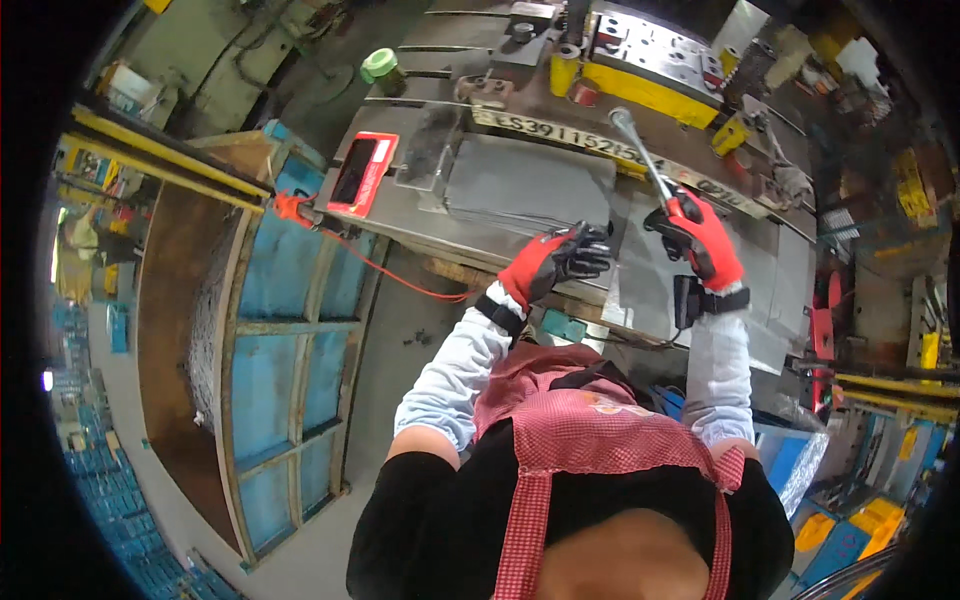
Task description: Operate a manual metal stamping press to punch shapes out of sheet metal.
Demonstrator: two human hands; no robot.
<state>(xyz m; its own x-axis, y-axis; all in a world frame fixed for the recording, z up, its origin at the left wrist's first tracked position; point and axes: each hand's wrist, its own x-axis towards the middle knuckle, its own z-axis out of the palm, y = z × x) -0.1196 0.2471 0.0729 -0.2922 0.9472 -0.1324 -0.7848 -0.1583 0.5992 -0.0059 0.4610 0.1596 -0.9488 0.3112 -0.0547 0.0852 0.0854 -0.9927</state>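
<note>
My right hand point(703, 240), in a red and black glove, is closed round the lower end of a slim metal rod tool point(645, 155). The rod points up and to the left, its rounded head lying before the machine's lettered front edge. My left hand point(560, 264), gloved the same way, is beside the near right corner of a stack of flat grey metal sheets point(525, 180). Its fingers stretch to the right and hold nothing I can see; whether they touch the sheets is unclear. Under my right hand lies a flat grey plate point(645, 290).
A metal die block with a yellow base point(650, 90) stands at the back. Left of the stack lie a red-framed dark panel point(362, 175) and a green-lidded jar point(383, 70). A blue, wood-edged bin point(285, 370) stands left, near a red cable point(400, 278).
</note>
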